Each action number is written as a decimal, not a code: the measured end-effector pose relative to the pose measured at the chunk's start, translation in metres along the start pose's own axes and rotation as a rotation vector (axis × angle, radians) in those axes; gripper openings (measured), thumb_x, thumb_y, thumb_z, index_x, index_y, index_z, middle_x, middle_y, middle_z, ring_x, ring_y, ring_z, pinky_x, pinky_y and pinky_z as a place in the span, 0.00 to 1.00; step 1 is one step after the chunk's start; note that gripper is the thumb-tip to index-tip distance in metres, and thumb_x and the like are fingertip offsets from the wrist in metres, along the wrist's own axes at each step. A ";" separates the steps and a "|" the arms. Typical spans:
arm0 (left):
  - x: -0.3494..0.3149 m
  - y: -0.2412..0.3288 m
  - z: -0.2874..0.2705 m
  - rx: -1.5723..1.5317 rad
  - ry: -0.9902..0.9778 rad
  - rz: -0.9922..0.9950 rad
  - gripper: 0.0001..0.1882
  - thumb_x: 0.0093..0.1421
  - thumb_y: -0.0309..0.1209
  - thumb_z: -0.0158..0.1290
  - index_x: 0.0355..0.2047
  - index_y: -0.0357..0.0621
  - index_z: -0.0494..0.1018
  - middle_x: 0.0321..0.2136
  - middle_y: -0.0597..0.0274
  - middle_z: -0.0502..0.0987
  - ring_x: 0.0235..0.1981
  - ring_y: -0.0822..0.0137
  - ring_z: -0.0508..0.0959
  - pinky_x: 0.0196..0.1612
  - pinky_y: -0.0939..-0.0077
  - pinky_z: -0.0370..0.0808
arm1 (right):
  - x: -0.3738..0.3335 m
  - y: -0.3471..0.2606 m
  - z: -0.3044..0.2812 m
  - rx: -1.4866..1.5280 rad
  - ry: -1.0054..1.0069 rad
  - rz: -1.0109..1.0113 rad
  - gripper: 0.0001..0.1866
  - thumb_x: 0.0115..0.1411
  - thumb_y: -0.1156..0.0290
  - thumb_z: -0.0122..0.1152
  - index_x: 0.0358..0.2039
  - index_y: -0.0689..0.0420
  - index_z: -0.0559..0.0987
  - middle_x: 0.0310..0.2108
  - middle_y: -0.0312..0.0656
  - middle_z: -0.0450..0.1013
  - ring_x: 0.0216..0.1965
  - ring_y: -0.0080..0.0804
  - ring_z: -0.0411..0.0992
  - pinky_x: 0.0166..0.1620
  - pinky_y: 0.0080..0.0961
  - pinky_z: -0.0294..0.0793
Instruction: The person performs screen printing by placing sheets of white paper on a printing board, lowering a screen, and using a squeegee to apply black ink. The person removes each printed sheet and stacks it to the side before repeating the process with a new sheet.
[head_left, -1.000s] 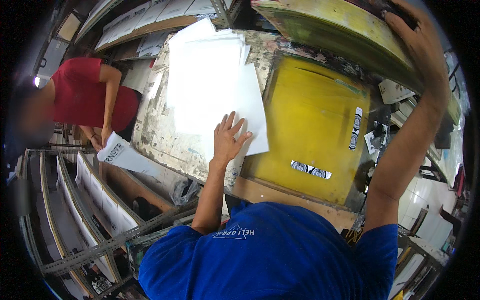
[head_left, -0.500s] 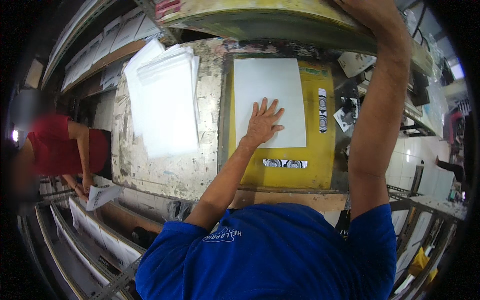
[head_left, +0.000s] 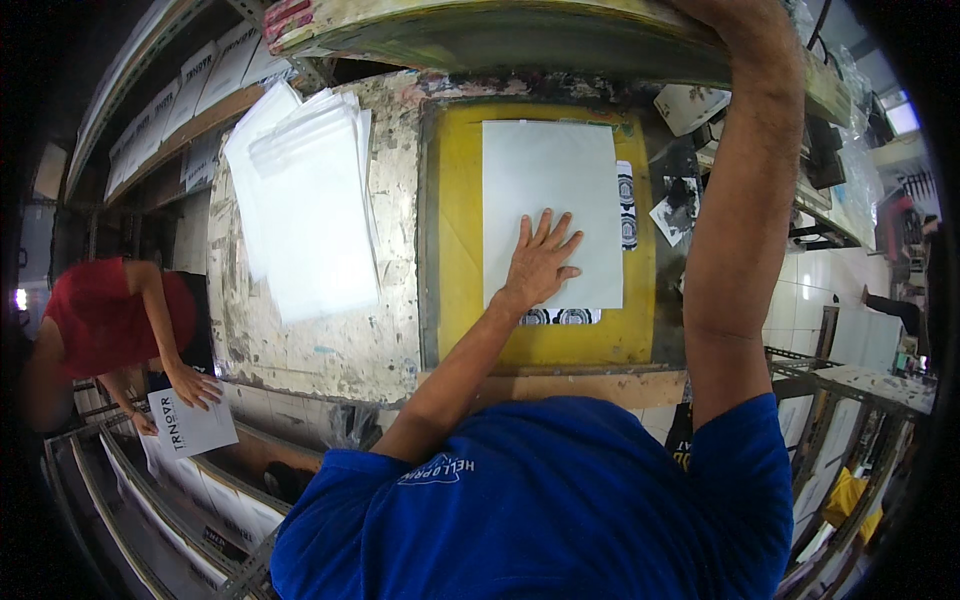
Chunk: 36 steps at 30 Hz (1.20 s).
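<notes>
My left hand point(head_left: 545, 258) lies flat with fingers spread on a blank white sheet point(head_left: 550, 165). The sheet rests on a yellow board point(head_left: 460, 220) in front of me. Its right edge overlaps a black-and-white patterned strip point(head_left: 627, 205), and its lower edge partly covers a second patterned strip point(head_left: 580, 316). Up at the top edge, my right hand point(head_left: 735, 18) is at the raised, paint-stained frame point(head_left: 560, 40); its fingers are cut off from view.
Left of the board, a stack of white sheets point(head_left: 310, 200) lies on the paint-worn table point(head_left: 395, 250). Shelves with printed papers point(head_left: 190, 100) stand at the far left. A co-worker in a red shirt point(head_left: 120, 310) handles a printed sheet point(head_left: 195, 420) over a rack at the lower left.
My left hand has slid the white sheet right and slightly nearer, so it now covers parts of both strips. The co-worker's hand has moved onto the printed sheet. My right arm stays raised.
</notes>
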<state>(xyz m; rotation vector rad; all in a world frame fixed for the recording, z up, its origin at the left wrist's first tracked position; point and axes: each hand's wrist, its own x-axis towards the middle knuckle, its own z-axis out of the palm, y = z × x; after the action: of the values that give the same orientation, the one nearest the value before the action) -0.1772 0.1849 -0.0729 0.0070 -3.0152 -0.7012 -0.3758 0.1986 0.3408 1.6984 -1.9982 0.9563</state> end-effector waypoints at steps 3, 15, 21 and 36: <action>-0.003 -0.002 -0.002 0.012 0.026 0.023 0.35 0.65 0.53 0.52 0.69 0.56 0.64 0.73 0.58 0.55 0.75 0.47 0.46 0.74 0.37 0.35 | -0.002 -0.016 -0.002 0.060 -0.063 0.109 0.20 0.57 0.64 0.62 0.45 0.64 0.85 0.37 0.52 0.84 0.33 0.37 0.80 0.43 0.29 0.79; -0.072 0.018 -0.169 -1.283 1.266 0.049 0.60 0.43 0.30 0.75 0.72 0.33 0.52 0.53 0.52 0.76 0.56 0.60 0.75 0.62 0.60 0.71 | -0.134 -0.071 0.034 -0.212 0.001 0.035 0.31 0.43 0.69 0.73 0.52 0.44 0.84 0.33 0.44 0.77 0.33 0.42 0.76 0.40 0.34 0.74; -0.178 0.003 -0.102 -1.211 0.840 -0.504 0.53 0.41 0.22 0.75 0.67 0.30 0.61 0.52 0.55 0.77 0.50 0.63 0.78 0.58 0.65 0.75 | -0.235 -0.101 0.084 -0.077 -0.157 0.246 0.29 0.45 0.68 0.73 0.52 0.41 0.85 0.32 0.43 0.74 0.29 0.42 0.71 0.35 0.38 0.68; -0.214 -0.026 -0.031 -0.261 0.595 -0.554 0.42 0.40 0.37 0.72 0.58 0.42 0.75 0.67 0.43 0.63 0.65 0.42 0.61 0.67 0.49 0.57 | -0.328 -0.030 0.219 -0.106 -0.450 0.445 0.45 0.35 0.74 0.69 0.61 0.44 0.76 0.47 0.48 0.68 0.51 0.45 0.64 0.57 0.50 0.54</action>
<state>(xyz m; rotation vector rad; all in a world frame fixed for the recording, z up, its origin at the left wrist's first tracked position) 0.0376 0.1514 -0.0659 0.8924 -2.3258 -0.9157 -0.2396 0.2858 -0.0207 1.5408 -2.7473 0.6067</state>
